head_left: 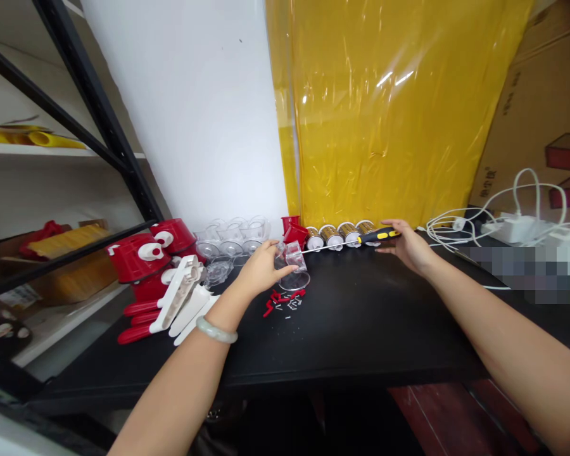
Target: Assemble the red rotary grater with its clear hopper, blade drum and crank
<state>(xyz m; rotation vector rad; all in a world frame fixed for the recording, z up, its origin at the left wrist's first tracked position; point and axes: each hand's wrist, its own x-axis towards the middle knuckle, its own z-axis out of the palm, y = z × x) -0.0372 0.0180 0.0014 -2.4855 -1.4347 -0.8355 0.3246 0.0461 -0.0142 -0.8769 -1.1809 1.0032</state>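
Observation:
My left hand (262, 268), with a pale bangle on its wrist, is closed around a clear plastic cup-like part (295, 256) that lies on its side above the black table. My right hand (411, 248) grips the end of a screwdriver (382, 235) with a black and yellow handle. Its long shaft runs left, and the tip meets the clear part; the exact contact point is too small to make out. Just in front lie small red pieces (278, 296) and several tiny metal screws (292, 305).
Clear plastic cups (230, 237) stand in rows behind my left hand. Red housings (140, 256) and white-and-red handles (175, 294) are at left. Several gold mesh cylinders (331, 236) and red cups (293, 231) line the back. White cables (449, 225) lie at right on the black table (361, 329).

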